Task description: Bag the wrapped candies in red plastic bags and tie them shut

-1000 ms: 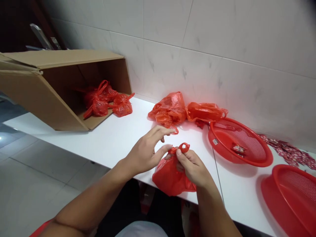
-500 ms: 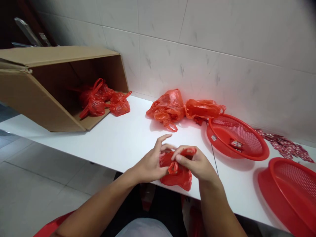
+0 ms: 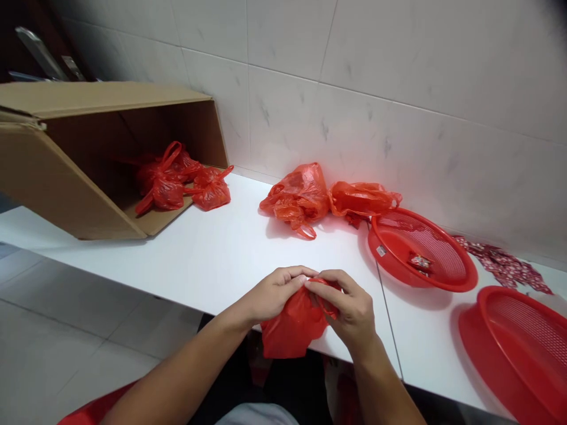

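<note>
A red plastic bag [image 3: 290,330] hangs from both my hands at the table's front edge, its lower part bulging out below my fingers. My left hand [image 3: 281,292] is closed on the bag's gathered top, thumb pressed against the fingers. Beside it, almost touching, my right hand [image 3: 348,298] pinches the same top, with a loop of red plastic showing between its thumb and palm. What lies inside the bag is hidden.
An open cardboard box [image 3: 106,183] lies on its side at the left, with several tied red bags [image 3: 166,183] in it. Along the wall lie more red bags [image 3: 303,195]. Two red baskets [image 3: 420,251] and small patterned packets [image 3: 509,265] are at the right.
My left hand's spread fingers have closed on the bag's top, and the two hands have come together. The bag's body has swung left and hangs lower over the edge.
</note>
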`<action>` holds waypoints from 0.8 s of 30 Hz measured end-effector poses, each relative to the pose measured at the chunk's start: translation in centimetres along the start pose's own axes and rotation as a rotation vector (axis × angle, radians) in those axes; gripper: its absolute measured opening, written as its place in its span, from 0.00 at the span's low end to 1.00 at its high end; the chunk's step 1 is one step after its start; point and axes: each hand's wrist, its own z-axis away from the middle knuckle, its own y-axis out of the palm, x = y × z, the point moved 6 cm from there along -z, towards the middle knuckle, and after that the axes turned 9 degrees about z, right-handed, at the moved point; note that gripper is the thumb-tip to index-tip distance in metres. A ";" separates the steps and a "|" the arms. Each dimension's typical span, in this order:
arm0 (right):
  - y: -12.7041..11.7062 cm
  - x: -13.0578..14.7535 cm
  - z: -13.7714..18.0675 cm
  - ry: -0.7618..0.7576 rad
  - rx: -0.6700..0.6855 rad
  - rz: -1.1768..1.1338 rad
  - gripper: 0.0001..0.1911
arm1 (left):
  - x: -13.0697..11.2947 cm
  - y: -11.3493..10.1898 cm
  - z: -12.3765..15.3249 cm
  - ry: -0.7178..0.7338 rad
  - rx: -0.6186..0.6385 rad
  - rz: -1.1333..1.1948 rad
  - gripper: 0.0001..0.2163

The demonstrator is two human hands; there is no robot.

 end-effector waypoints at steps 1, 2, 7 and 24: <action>0.0 0.0 0.1 -0.009 -0.007 0.007 0.24 | -0.1 0.2 0.0 0.009 0.034 -0.005 0.14; 0.1 0.0 0.2 -0.014 -0.007 0.009 0.26 | -0.3 0.3 0.0 0.019 0.050 -0.027 0.13; -0.5 -0.6 0.3 0.065 0.053 0.068 0.27 | -2.2 -1.4 0.4 0.118 -0.133 -0.388 0.07; -0.6 -4.7 6.4 0.524 0.274 -0.138 0.17 | -1.9 -2.7 0.7 0.261 -0.178 -0.409 0.08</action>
